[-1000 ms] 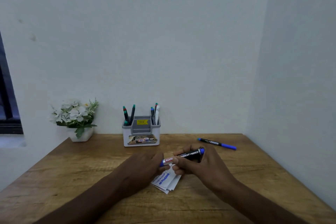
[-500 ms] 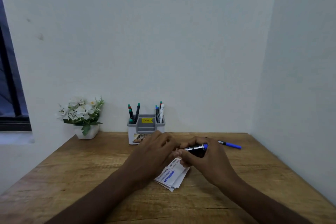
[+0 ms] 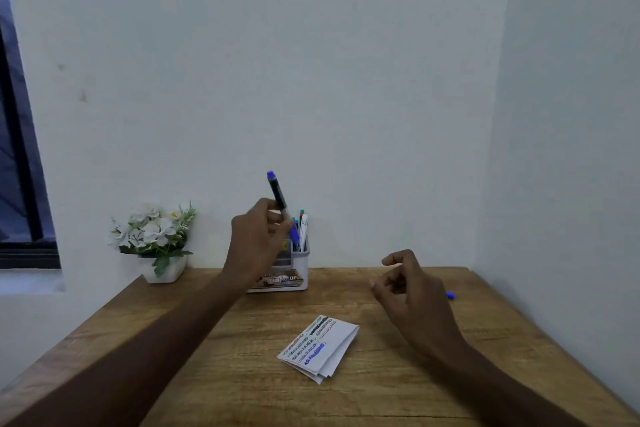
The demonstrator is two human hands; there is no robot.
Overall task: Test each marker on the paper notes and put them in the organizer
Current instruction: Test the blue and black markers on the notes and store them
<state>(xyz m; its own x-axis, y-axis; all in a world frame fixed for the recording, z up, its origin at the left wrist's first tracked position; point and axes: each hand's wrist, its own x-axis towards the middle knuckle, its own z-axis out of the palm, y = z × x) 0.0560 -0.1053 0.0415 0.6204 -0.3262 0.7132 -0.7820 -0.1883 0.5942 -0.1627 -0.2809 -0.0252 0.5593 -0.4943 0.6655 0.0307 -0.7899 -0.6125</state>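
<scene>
Left hand (image 3: 258,236) raised in front of organizer (image 3: 298,262); its fingers (image 3: 277,218) pinch blue-capped marker (image 3: 281,204), held near upright, cap end down, over organizer's right compartment, beside markers I see standing there. Right hand (image 3: 412,291) hovers right of organizer, above counter (image 3: 225,374), fingers loosely curled, holding nothing. Paper notes (image 3: 320,347), folded stack with blue and dark scribbles, lie on counter nearer me than organizer. Blue tip of second marker (image 3: 450,295) shows beyond right hand. Flower pot (image 3: 162,269) left of organizer.

Head-worn view, facing forward and down, table (image 3: 242,374) near
</scene>
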